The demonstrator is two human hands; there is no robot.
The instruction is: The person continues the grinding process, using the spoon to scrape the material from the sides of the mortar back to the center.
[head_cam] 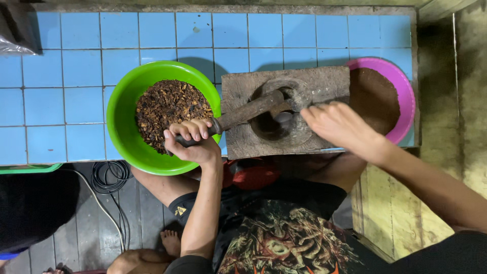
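Gripping pestle (243, 112) handle, left hand (195, 142); right hand (335, 124) beside mortar (284, 114).

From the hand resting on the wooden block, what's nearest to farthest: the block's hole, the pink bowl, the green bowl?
From the right hand:
1. Hole, just left of the fingertips, in the wooden block.
2. Pink bowl, up and to the right.
3. Green bowl, far left, past the hole.

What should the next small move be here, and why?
Probably lift the right hand clear of the mortar before pounding: the left hand grips the pestle, whose head sits in the bowl, and the right hand's fingers lie at its rim.
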